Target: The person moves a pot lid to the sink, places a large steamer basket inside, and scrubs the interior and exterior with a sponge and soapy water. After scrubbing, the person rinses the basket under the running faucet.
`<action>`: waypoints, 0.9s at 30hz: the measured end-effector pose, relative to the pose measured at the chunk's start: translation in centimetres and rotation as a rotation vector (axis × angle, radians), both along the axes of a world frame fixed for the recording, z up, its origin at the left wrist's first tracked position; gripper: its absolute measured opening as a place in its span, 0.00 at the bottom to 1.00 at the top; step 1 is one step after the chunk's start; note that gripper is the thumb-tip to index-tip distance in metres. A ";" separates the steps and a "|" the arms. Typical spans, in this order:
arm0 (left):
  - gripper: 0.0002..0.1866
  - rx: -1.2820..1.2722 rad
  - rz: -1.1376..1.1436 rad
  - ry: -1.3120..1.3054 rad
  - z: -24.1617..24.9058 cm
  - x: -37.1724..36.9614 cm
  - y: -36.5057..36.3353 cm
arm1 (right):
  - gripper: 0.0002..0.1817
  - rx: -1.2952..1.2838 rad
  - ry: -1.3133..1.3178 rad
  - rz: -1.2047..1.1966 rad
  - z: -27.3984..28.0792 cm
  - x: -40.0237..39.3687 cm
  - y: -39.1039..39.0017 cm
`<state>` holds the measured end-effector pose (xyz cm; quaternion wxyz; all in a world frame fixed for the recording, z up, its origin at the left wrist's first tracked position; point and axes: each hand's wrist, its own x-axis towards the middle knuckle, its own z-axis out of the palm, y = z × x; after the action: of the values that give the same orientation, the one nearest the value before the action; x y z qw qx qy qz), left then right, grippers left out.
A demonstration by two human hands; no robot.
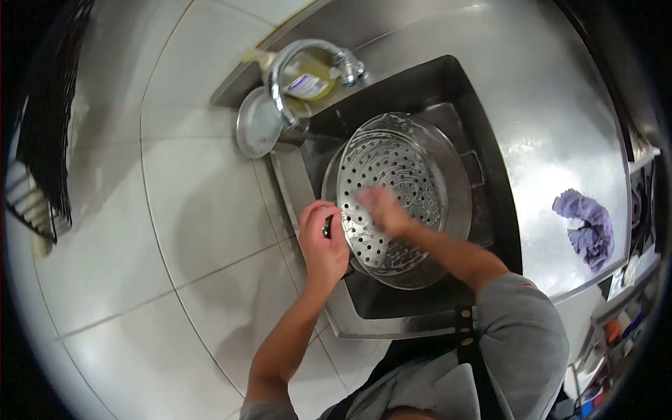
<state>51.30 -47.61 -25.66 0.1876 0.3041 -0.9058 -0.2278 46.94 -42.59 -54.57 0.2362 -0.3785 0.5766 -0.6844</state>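
Observation:
A metal steamer pot (402,164) with a perforated bottom is tilted over the sink, its inside facing me and streaked with white suds. My left hand (323,234) is closed on its near left side, where a black handle shows between the fingers. Inside the pot, my right hand (383,208) is against or just above the holed bottom. Motion blurs its fingers, so whether it holds anything cannot be made out. Another round metal vessel (458,192) shows behind the steamer pot in the sink.
The dark sink basin (392,304) surrounds the pots. A curved faucet (276,73) rises at the back left, near a bottle of yellow liquid (308,82) and a metal container (257,124). A crumpled purple cloth (590,227) lies on the steel counter (539,150) to the right.

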 end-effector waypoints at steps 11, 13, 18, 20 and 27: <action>0.03 0.088 -0.017 0.087 -0.7 0.3 -0.3 | 0.16 0.007 -0.693 0.011 -2.7 0.1 3.7; 0.03 0.178 0.045 0.131 -1.1 0.6 0.2 | 0.14 0.171 0.026 -0.166 -2.8 -3.6 -1.1; 0.03 0.173 0.057 0.103 -1.6 0.6 0.0 | 0.20 0.113 -0.176 0.259 7.8 3.7 3.5; 0.03 0.164 0.062 0.094 -1.6 0.8 0.1 | 0.24 0.470 0.286 0.801 5.8 -1.4 7.6; 0.03 0.165 0.104 0.081 -1.6 0.6 -0.1 | 0.24 0.096 0.652 0.346 4.2 4.7 4.9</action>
<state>51.92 -47.69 -27.31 0.2098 0.3557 -0.8586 -0.3037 51.66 -37.67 -50.41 0.1696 -0.6570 0.5807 -0.4498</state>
